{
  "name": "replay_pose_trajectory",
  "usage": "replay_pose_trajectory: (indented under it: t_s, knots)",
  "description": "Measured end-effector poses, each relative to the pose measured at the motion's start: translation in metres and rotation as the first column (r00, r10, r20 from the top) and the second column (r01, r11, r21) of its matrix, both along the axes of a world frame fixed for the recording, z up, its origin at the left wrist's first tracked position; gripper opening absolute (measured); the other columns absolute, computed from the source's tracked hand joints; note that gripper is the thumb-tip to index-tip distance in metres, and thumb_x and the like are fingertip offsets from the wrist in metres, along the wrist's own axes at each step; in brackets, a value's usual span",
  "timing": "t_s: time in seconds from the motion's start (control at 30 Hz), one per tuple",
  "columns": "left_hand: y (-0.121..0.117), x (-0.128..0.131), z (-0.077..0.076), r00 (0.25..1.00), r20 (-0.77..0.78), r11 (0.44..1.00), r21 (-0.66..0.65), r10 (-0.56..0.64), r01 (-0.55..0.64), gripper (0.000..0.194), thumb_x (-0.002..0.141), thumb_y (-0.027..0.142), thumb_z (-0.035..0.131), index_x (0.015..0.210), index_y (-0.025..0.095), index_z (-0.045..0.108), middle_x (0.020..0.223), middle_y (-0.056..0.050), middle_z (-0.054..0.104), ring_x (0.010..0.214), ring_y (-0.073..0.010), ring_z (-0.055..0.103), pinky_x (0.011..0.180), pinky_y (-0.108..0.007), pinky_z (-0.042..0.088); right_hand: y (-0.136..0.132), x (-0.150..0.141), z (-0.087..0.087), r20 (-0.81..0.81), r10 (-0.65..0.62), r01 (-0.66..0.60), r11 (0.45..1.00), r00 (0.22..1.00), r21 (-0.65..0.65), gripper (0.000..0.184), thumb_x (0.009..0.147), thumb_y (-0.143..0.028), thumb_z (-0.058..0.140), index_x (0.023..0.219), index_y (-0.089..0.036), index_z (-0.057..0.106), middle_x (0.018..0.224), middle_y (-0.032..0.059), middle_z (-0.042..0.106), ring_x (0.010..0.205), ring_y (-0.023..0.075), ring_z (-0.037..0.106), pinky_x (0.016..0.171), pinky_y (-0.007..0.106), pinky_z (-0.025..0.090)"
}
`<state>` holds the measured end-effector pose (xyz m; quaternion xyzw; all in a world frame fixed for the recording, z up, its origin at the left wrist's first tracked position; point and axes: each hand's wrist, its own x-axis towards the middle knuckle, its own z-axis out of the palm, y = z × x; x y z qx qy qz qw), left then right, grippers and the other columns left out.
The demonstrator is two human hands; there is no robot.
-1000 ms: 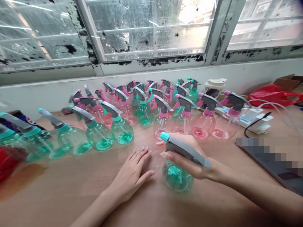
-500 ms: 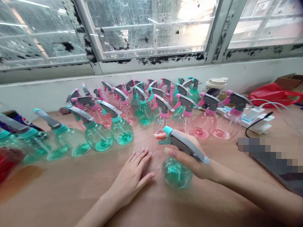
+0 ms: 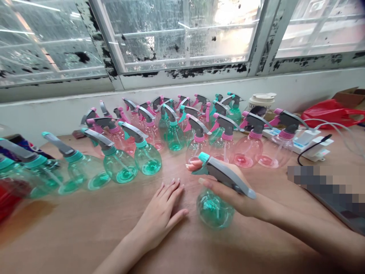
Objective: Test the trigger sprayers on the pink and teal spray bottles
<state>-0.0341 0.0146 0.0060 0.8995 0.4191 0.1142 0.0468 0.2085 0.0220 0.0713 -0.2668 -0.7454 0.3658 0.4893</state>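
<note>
My right hand (image 3: 238,190) is wrapped round the neck of a green spray bottle (image 3: 215,209) with a grey and teal trigger head, its nozzle pointing left and away from me. The fingers behind the trigger head are partly hidden. My left hand (image 3: 162,209) lies flat on the wooden table (image 3: 159,251), fingers stretched out, just left of that bottle and holding nothing. Beyond it stands another green spray bottle (image 3: 147,158), in a row running left. A row of pink spray bottles (image 3: 248,150) stands behind my right hand.
More pink and green bottles crowd back toward the window wall (image 3: 57,112). To the right are a lidded paper cup (image 3: 261,103), a white power strip (image 3: 309,146) with cables, a red plastic bag (image 3: 330,114) and a dark, partly pixelated device (image 3: 339,205). Something red (image 3: 11,198) sits at far left.
The bottle's teal trigger shows clearly below the nozzle now, where earlier my fingers lay close against it. The head has shifted slightly right. My left hand stays flat on the table.
</note>
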Motion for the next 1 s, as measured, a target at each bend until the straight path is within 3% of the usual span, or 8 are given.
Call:
replay_pose_trajectory:
  t_s: [0.13,0.27,0.37,0.53,0.8,1.0]
  knots:
    - [-0.001,0.0,0.002,1.0,0.003,1.0,-0.008,0.001,-0.001,0.055,0.102,0.053,0.04,0.146,0.02,0.038,0.152,-0.013,0.04,0.142,-0.0281,0.034,0.116,-0.052,0.027,-0.001,0.0,0.002,0.002,0.005,-0.005,0.998,1.0,-0.058,0.024,0.091,-0.025,0.059,0.115,-0.022,0.061,0.09,0.0039,0.068,0.109,0.0258,0.064,0.091,0.043,0.055]
    - [-0.001,0.001,0.003,1.0,-0.013,1.0,-0.017,0.004,-0.004,0.056,0.102,0.053,0.039,0.146,0.018,0.039,0.153,-0.014,0.04,0.142,-0.0281,0.033,0.116,-0.052,0.027,-0.001,-0.001,0.001,-0.011,0.006,-0.007,0.995,1.0,-0.096,0.021,0.09,-0.025,0.06,0.111,-0.023,0.06,0.091,0.0022,0.065,0.074,0.0167,0.065,0.078,0.037,0.057]
    - [-0.002,0.002,0.003,1.0,-0.014,1.0,-0.018,0.002,-0.003,0.056,0.102,0.052,0.04,0.146,0.018,0.038,0.153,-0.014,0.039,0.143,-0.0278,0.032,0.116,-0.053,0.026,-0.001,-0.001,0.003,0.004,-0.008,0.009,0.998,1.0,-0.066,0.018,0.09,-0.026,0.06,0.108,-0.023,0.059,0.092,0.0022,0.066,0.072,0.0153,0.063,0.072,0.032,0.056]
    - [-0.002,0.002,0.003,1.0,-0.02,0.999,-0.034,0.011,-0.011,0.057,0.102,0.053,0.04,0.146,0.017,0.04,0.153,-0.014,0.039,0.143,-0.0285,0.032,0.116,-0.053,0.026,0.0,0.001,0.01,0.09,-0.021,0.022,1.0,0.996,-0.01,0.01,0.092,-0.029,0.057,0.095,-0.02,0.059,0.076,-0.0015,0.059,0.062,0.0118,0.055,0.059,0.025,0.048]
    - [0.0,0.001,0.002,1.0,-0.008,0.997,-0.078,0.006,-0.006,0.063,0.103,0.058,0.027,0.15,0.016,0.033,0.154,-0.015,0.036,0.144,-0.0266,0.029,0.117,-0.053,0.022,0.001,0.001,0.01,0.092,-0.095,0.081,0.986,0.991,0.144,0.017,0.093,-0.025,0.054,0.077,-0.02,0.051,0.068,-0.0036,0.051,0.059,0.0099,0.05,0.057,0.024,0.042]
    - [0.0,0.001,0.004,1.0,-0.012,0.996,-0.09,0.0,-0.001,0.066,0.102,0.06,0.023,0.149,0.014,0.034,0.155,-0.016,0.035,0.144,-0.0273,0.029,0.117,-0.054,0.022,0.001,0.002,0.007,0.076,-0.051,0.047,0.998,0.996,0.048,0.011,0.091,-0.03,0.057,0.097,-0.021,0.059,0.066,-0.0038,0.053,0.053,0.0112,0.048,0.05,0.025,0.042]
